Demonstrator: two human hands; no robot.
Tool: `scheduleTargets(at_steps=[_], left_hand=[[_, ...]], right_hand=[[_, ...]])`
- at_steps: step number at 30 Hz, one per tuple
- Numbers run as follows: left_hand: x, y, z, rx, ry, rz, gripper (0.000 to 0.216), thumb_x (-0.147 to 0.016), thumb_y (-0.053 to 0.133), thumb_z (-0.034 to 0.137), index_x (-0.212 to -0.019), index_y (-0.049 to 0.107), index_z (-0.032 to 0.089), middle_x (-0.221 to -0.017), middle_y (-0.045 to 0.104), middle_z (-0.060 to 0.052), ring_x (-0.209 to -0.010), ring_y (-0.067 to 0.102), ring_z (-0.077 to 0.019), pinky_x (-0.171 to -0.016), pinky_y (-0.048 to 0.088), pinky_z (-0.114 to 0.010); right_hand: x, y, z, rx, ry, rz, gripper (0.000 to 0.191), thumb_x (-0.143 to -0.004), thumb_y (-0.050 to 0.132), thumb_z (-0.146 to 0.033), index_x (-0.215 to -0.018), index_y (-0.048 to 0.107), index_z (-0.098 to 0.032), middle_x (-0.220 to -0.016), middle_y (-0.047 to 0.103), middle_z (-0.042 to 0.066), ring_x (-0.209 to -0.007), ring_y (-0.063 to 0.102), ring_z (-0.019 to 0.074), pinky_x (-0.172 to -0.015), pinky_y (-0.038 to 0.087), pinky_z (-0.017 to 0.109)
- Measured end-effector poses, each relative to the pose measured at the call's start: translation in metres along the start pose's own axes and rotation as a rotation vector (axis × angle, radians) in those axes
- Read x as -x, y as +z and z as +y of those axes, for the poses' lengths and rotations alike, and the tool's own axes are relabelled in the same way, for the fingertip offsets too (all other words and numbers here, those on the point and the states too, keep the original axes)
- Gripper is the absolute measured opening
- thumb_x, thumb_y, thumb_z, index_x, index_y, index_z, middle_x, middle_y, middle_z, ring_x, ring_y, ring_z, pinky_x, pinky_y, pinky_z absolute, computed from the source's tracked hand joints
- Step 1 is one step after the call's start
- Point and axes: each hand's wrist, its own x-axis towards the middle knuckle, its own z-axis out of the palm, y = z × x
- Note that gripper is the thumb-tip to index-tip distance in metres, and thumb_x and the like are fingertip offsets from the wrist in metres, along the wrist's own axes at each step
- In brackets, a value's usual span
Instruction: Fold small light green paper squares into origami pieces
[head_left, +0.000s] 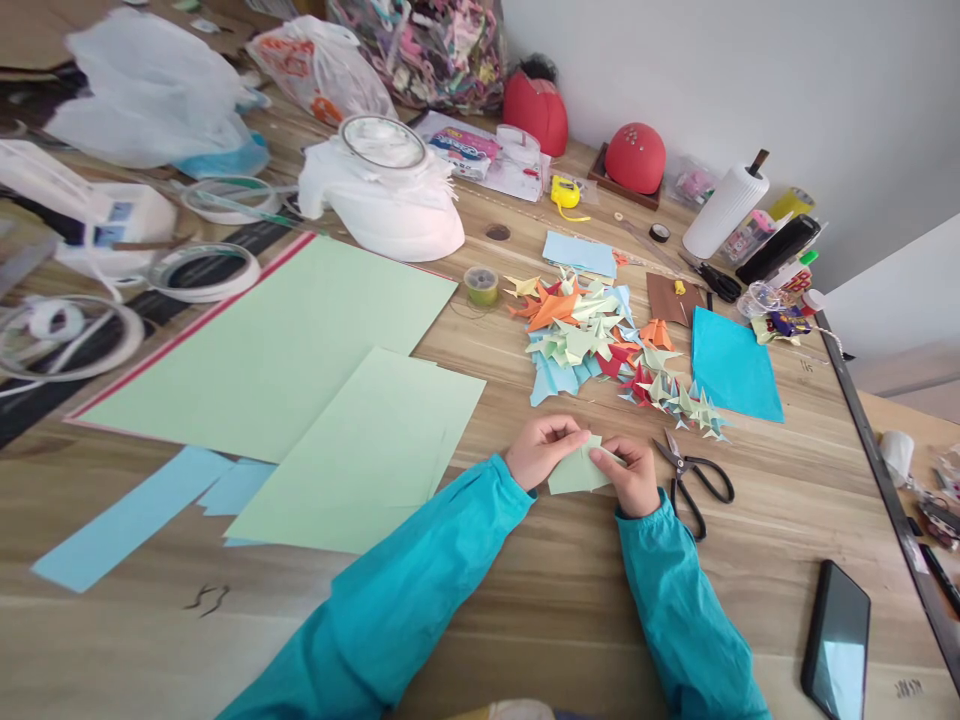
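Note:
My left hand (541, 450) and my right hand (634, 475) meet over a small pale green piece of paper (574, 475) lying on the wooden table (570, 590). Both hands pinch it, the left at its upper left edge, the right at its right side. Both arms wear teal sleeves. Black scissors (694, 478) lie just right of my right hand. A pile of folded paper shapes (600, 345) in orange, green, blue and red lies beyond my hands.
Large pale green sheets (300, 360) and light blue strips (127, 520) cover the left of the table. A blue sheet (731, 365) lies right of the pile. A black phone (836, 640) rests near the right edge. Tape rolls, plastic bags, a white container and red round objects crowd the back.

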Motion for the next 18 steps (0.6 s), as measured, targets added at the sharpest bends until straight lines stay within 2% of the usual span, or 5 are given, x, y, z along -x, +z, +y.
scheduleTargets(at_steps=[5, 7, 10, 13, 18], left_hand=[[-0.002, 0.000, -0.004, 0.033, 0.040, 0.128, 0.030, -0.068, 0.064, 0.040, -0.057, 0.055, 0.013, -0.055, 0.050, 0.003, -0.055, 0.044, -0.0085, -0.050, 0.035, -0.021], [-0.003, -0.001, -0.006, 0.070, 0.047, 0.193, 0.029, -0.067, 0.065, 0.040, -0.060, 0.056, 0.014, -0.058, 0.052, 0.002, -0.055, 0.046, -0.0086, -0.051, 0.038, -0.020], [-0.004, -0.001, -0.008, 0.136, 0.027, 0.232, 0.029, -0.067, 0.065, 0.041, -0.063, 0.055, 0.014, -0.055, 0.053, 0.003, -0.049, 0.048, -0.0081, -0.047, 0.040, -0.021], [-0.003, -0.001, -0.008, 0.153, 0.013, 0.195, 0.028, -0.065, 0.068, 0.040, -0.064, 0.055, 0.015, -0.054, 0.056, 0.003, -0.046, 0.052, -0.0095, -0.046, 0.044, -0.023], [-0.003, 0.000, -0.008, 0.223, -0.026, 0.115, 0.028, -0.062, 0.071, 0.037, -0.060, 0.057, 0.013, -0.057, 0.060, 0.001, -0.053, 0.059, -0.0138, -0.049, 0.050, -0.026]], right_hand=[[-0.002, -0.001, 0.007, -0.210, 0.006, 0.120, 0.026, -0.064, 0.068, -0.042, -0.071, 0.063, -0.018, -0.060, 0.061, 0.000, -0.051, 0.051, 0.0119, -0.048, 0.042, 0.024], [-0.002, 0.002, 0.006, -0.240, -0.009, 0.062, 0.030, -0.062, 0.070, -0.041, -0.082, 0.063, -0.019, -0.070, 0.065, 0.001, -0.058, 0.056, 0.0149, -0.052, 0.047, 0.027], [0.001, 0.008, 0.000, -0.173, -0.046, -0.122, 0.036, -0.062, 0.071, -0.039, -0.092, 0.064, -0.020, -0.085, 0.068, 0.005, -0.077, 0.061, 0.0212, -0.068, 0.050, 0.035], [0.002, 0.011, -0.004, -0.060, -0.070, -0.184, 0.026, -0.067, 0.067, -0.040, -0.082, 0.066, -0.019, -0.081, 0.068, 0.005, -0.078, 0.061, 0.0226, -0.072, 0.049, 0.037], [0.001, 0.006, -0.001, -0.050, -0.042, 0.024, 0.024, -0.070, 0.065, -0.037, -0.059, 0.061, -0.017, -0.053, 0.060, 0.001, -0.050, 0.053, 0.0139, -0.050, 0.044, 0.028]])
